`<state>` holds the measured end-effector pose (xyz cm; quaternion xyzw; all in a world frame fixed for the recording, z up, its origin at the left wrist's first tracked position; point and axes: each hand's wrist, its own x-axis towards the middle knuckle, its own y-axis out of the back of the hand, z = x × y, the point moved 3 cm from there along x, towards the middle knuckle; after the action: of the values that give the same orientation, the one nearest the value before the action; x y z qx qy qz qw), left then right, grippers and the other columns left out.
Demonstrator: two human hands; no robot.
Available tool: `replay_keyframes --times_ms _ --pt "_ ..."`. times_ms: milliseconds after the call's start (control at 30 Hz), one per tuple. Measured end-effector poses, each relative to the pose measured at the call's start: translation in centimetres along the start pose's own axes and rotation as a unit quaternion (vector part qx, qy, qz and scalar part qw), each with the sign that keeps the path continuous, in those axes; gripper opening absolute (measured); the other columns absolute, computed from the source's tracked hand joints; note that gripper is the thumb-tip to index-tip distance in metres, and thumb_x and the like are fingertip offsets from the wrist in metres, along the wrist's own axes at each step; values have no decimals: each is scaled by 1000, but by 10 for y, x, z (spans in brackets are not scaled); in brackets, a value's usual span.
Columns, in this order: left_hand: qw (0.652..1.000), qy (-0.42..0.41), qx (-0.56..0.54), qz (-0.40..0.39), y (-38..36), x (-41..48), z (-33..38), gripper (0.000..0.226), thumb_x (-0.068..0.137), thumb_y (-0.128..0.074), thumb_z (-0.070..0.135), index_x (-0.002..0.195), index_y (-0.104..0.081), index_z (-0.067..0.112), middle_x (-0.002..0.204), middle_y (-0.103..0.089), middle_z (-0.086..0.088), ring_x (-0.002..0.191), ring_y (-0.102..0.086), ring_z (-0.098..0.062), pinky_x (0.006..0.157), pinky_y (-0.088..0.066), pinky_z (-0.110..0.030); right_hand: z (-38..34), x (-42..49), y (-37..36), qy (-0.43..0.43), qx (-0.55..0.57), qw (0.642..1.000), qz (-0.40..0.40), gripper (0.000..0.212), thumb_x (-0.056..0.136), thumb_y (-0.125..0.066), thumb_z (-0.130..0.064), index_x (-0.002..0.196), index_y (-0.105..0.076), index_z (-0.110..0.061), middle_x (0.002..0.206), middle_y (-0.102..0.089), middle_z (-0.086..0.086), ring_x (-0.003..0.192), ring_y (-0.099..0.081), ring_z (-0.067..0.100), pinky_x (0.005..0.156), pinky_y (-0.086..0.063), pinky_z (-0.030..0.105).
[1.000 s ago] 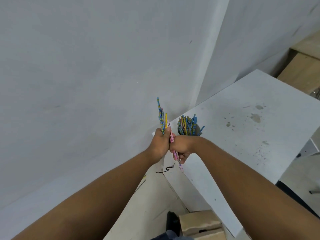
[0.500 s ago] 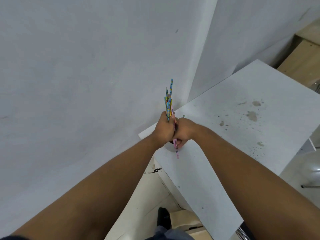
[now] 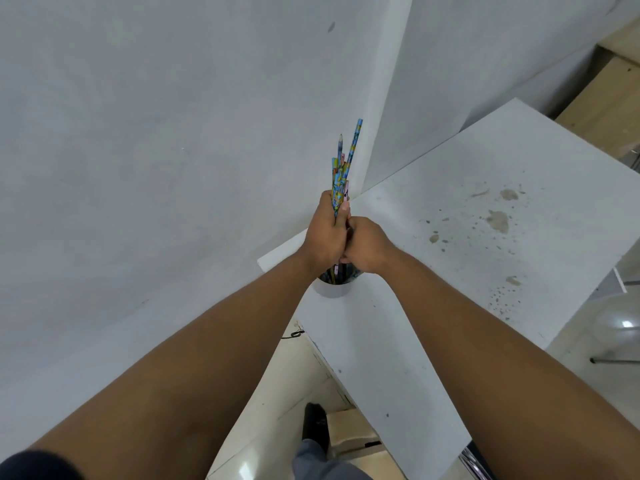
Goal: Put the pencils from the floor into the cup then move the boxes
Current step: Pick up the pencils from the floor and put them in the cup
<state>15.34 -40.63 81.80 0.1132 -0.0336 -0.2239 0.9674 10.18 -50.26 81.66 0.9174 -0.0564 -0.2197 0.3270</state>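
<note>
My left hand [image 3: 327, 233] grips a bundle of colourful patterned pencils [image 3: 343, 171] that stick upward above the fist. My right hand [image 3: 367, 247] is closed against the left, around the lower part of the same bundle. Both hands hover right over a white cup [image 3: 332, 291] standing near the corner of the white table [image 3: 450, 271]. The bundle's lower ends reach into the cup mouth, where several more pencils show. Cardboard boxes [image 3: 353, 441] lie on the floor under the table edge.
A white wall fills the left and a white pillar edge runs up behind the pencils. The tabletop carries brown stains at the right. My dark shoe [image 3: 313, 426] stands on the tiled floor beside the boxes. A black cable [image 3: 292, 336] lies by the table leg.
Both hands have carried the pencil bundle over the cup and lowered it, so its lower ends now sit in the cup mouth. The camera has tilted down a little.
</note>
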Motion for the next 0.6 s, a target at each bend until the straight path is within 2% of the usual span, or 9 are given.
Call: replay_keyframes --times_ms 67,133,200,300,367,433,500,533,600 --pt "1000 -3 -3 15 0 -4 -14 14 111 -40 30 108 -45 17 85 -53 2 74 -51 -7 70 -50 -27 5 1 -7 14 -17 1000 -5 13 93 -65 -10 105 -70 -10 88 -76 8 84 -75 27 80 -63 43" --pt "999 -11 7 32 0 -12 -29 14 110 -41 29 109 -46 17 89 -55 2 77 -55 -4 71 -52 -24 11 0 -13 27 -45 999 -13 10 92 -62 -10 93 -70 -17 88 -73 5 86 -70 29 73 -58 35" --pt "999 -17 22 42 -1 -20 -44 11 110 -42 29 107 -46 19 93 -58 -2 85 -60 -13 75 -55 -36 16 0 -16 16 -27 999 4 17 88 -61 -6 90 -68 -22 89 -73 2 89 -68 27 72 -55 31" --pt "997 -19 51 51 -4 -29 -60 7 109 -42 29 110 -47 24 102 -60 -4 97 -60 -24 83 -54 -47 19 1 -11 -6 116 987 109 48 83 -58 -2 122 -63 -29 105 -69 -5 97 -67 17 80 -57 32" --pt "995 -24 86 52 -7 -28 -61 9 108 -42 31 114 -47 26 107 -59 0 102 -58 -23 87 -52 -48 10 2 -3 46 273 949 148 72 81 -57 4 139 -48 -39 121 -63 -3 103 -65 14 78 -58 29" --pt "993 -23 111 34 -12 -25 -58 10 107 -41 33 113 -47 27 106 -58 1 103 -56 -22 89 -51 -49 -5 8 8 108 368 909 166 79 83 -64 -4 141 -38 -50 132 -58 -2 111 -66 13 81 -58 23" --pt "991 -22 135 11 -15 -21 -56 15 104 -37 34 109 -48 24 102 -57 0 100 -55 -22 87 -51 -48 -24 15 17 132 377 895 197 64 92 -70 -25 135 -38 -60 129 -63 -7 108 -71 13 83 -58 22" --pt "989 -24 147 5 -15 -19 -56 20 102 -34 37 106 -48 24 99 -56 1 98 -54 -21 85 -50 -46 -31 21 20 138 363 897 209 49 97 -65 -32 132 -43 -59 121 -67 -9 103 -73 15 83 -59 24" --pt "987 -25 159 -1 -15 -16 -56 24 99 -30 41 100 -47 24 93 -54 3 93 -53 -20 80 -49 -43 -39 31 17 145 329 912 197 19 105 -50 -36 120 -60 -43 101 -75 -3 88 -75 18 82 -60 33"
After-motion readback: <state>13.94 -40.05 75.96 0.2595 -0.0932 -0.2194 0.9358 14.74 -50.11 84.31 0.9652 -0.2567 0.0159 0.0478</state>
